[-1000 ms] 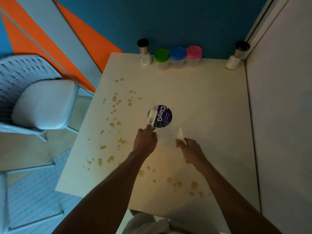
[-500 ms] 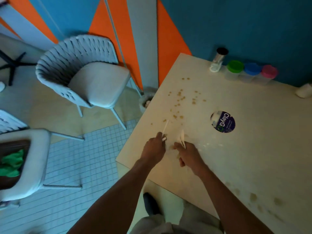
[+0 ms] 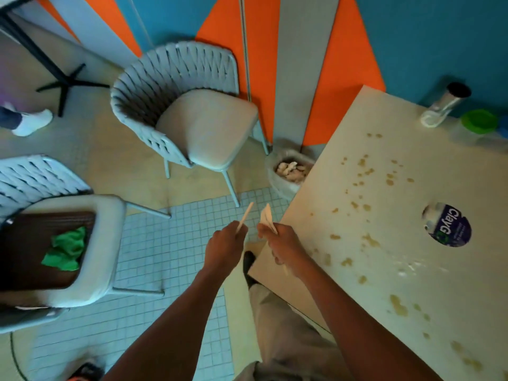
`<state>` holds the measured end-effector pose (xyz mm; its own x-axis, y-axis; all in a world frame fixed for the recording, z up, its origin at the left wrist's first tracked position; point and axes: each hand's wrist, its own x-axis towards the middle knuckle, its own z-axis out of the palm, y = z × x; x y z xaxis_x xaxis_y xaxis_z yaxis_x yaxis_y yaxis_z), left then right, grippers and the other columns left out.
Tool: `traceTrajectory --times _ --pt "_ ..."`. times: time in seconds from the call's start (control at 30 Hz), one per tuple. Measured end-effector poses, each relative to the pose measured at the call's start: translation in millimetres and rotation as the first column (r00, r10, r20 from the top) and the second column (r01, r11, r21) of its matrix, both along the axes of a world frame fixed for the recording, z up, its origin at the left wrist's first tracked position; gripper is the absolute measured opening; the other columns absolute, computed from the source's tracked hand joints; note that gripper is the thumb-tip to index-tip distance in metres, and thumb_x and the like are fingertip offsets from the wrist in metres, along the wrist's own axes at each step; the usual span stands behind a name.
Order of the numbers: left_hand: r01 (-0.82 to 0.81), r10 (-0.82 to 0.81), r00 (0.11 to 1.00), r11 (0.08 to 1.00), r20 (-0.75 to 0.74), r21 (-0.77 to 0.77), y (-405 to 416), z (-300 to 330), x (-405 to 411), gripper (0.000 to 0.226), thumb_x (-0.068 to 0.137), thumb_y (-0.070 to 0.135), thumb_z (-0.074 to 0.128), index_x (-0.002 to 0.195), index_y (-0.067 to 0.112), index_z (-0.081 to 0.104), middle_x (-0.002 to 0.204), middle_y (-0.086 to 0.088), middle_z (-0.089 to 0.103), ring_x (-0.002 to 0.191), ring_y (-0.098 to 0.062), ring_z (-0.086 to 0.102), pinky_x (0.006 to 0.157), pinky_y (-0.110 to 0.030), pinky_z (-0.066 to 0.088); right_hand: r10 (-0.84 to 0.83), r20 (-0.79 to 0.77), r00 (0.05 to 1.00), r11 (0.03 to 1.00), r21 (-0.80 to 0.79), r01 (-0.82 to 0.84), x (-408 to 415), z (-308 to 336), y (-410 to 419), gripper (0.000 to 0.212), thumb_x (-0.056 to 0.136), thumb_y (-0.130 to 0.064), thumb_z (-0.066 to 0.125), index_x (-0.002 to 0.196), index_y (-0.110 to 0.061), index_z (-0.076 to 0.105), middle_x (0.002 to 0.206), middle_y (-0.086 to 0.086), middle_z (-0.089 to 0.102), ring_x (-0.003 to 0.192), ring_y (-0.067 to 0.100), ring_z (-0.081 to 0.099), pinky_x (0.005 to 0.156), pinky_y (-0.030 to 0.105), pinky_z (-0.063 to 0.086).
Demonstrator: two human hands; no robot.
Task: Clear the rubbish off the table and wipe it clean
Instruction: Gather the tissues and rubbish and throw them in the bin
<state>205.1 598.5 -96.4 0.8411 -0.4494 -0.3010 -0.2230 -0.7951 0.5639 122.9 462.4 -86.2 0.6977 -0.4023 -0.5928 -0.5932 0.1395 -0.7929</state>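
Observation:
My left hand (image 3: 224, 250) grips a thin wooden stick (image 3: 245, 216) that points up and away. My right hand (image 3: 283, 247) holds a piece of white paper rubbish (image 3: 268, 217). Both hands hover over the tiled floor, just off the left edge of the cream table (image 3: 439, 284). Brown spill spots (image 3: 362, 171) are scattered across the table. A round purple label (image 3: 448, 225) lies on it. A small lined bin (image 3: 291, 171) with rubbish inside stands on the floor beside the table's far left corner, beyond my hands. A green cloth (image 3: 66, 250) lies on a brown tray on the near chair.
A grey woven chair (image 3: 192, 116) stands ahead on the left, and a second chair (image 3: 68, 237) is closer on the left. A shaker (image 3: 445, 107) and a green-lidded jar (image 3: 479, 121) stand at the table's back edge. Another person's shoe (image 3: 31, 122) is at the far left.
My view has swung left, away from the table. Both hands have moved off the table edge over the floor, still carrying the stick and the paper.

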Motion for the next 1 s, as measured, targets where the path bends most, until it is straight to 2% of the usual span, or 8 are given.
traceTrajectory --times 0.27,0.37,0.5,0.7,0.77,0.87,0.9,1.0 --pt "-0.031 0.04 0.996 0.993 -0.077 0.112 23 -6 122 0.027 0.101 0.05 0.043 0.097 0.025 0.055 0.077 0.007 0.063 0.073 -0.014 0.063 0.069 -0.035 0.052 0.024 -0.061 0.998 1.0 -0.008 -0.024 127 -17 11 0.032 0.093 -0.047 0.057 0.084 -0.018 0.066 0.052 -0.007 0.039 0.045 0.011 0.038 0.045 0.023 0.031" --pt "-0.009 0.035 0.98 0.991 -0.196 0.131 24 -9 164 0.013 0.096 0.034 0.055 0.105 0.025 0.052 0.081 0.004 0.063 0.071 -0.016 0.062 0.068 -0.033 0.049 -0.017 -0.087 0.996 1.0 0.016 0.018 161 -19 9 0.035 0.092 -0.047 0.057 0.091 -0.013 0.067 0.054 -0.006 0.04 0.045 0.011 0.037 0.04 0.021 0.03" --pt "0.043 0.005 0.914 0.993 -0.407 0.108 13 -6 215 0.026 0.089 0.011 0.054 0.11 0.021 0.043 0.074 -0.003 0.056 0.056 -0.015 0.051 0.054 -0.028 0.043 -0.066 -0.141 0.988 0.995 0.067 0.076 195 -22 -4 0.033 0.09 -0.044 0.059 0.096 -0.013 0.068 0.057 -0.005 0.044 0.047 0.01 0.041 0.041 0.021 0.032" --pt "0.146 -0.081 0.893 0.983 -0.442 0.115 -27 -15 267 0.033 0.092 -0.004 0.041 0.114 0.02 0.038 0.082 -0.011 0.054 0.053 -0.011 0.047 0.048 -0.024 0.04 -0.134 -0.186 0.973 0.99 0.03 0.141 218 -29 -22 0.025 0.091 -0.036 0.055 0.075 -0.017 0.058 0.057 -0.006 0.047 0.044 0.007 0.041 0.042 0.021 0.033" --pt "0.217 -0.15 0.884 0.971 -0.442 0.103 -43 -16 282 0.037 0.09 -0.004 0.04 0.12 0.018 0.037 0.096 -0.023 0.058 0.059 -0.015 0.056 0.049 -0.025 0.043 -0.161 -0.208 0.965 0.986 0.01 0.167 225 -32 -27 0.027 0.091 -0.034 0.054 0.07 -0.018 0.052 0.057 -0.006 0.044 0.045 0.008 0.039 0.045 0.022 0.034" --pt "0.333 -0.273 0.854 0.941 -0.444 0.062 -71 -17 301 0.048 0.089 -0.005 0.045 0.131 0.017 0.033 0.123 -0.014 0.058 0.097 -0.033 0.066 0.07 -0.043 0.053 -0.229 -0.252 0.94 0.973 -0.026 0.23 238 -34 -32 0.027 0.09 -0.031 0.053 0.067 -0.018 0.049 0.058 -0.005 0.043 0.047 0.01 0.04 0.05 0.025 0.036" --pt "0.361 -0.3 0.84 0.931 -0.451 0.055 -81 -17 307 0.052 0.09 -0.004 0.045 0.134 0.017 0.03 0.126 -0.011 0.057 0.096 -0.029 0.065 0.072 -0.043 0.054 -0.255 -0.263 0.931 0.966 -0.031 0.256 242 -32 -34 0.026 0.09 -0.03 0.054 0.068 -0.017 0.049 0.057 -0.005 0.044 0.047 0.009 0.04 0.05 0.025 0.037" --pt "0.448 -0.369 0.792 0.893 -0.486 0.051 -110 -19 325 0.052 0.092 -0.004 0.043 0.134 0.021 0.029 0.136 -0.015 0.053 0.078 -0.015 0.056 0.047 -0.021 0.045 -0.358 -0.281 0.89 0.932 -0.046 0.361 255 -29 -42 0.025 0.09 -0.027 0.054 0.068 -0.016 0.049 0.058 -0.004 0.044 0.047 0.009 0.04 0.05 0.025 0.036"
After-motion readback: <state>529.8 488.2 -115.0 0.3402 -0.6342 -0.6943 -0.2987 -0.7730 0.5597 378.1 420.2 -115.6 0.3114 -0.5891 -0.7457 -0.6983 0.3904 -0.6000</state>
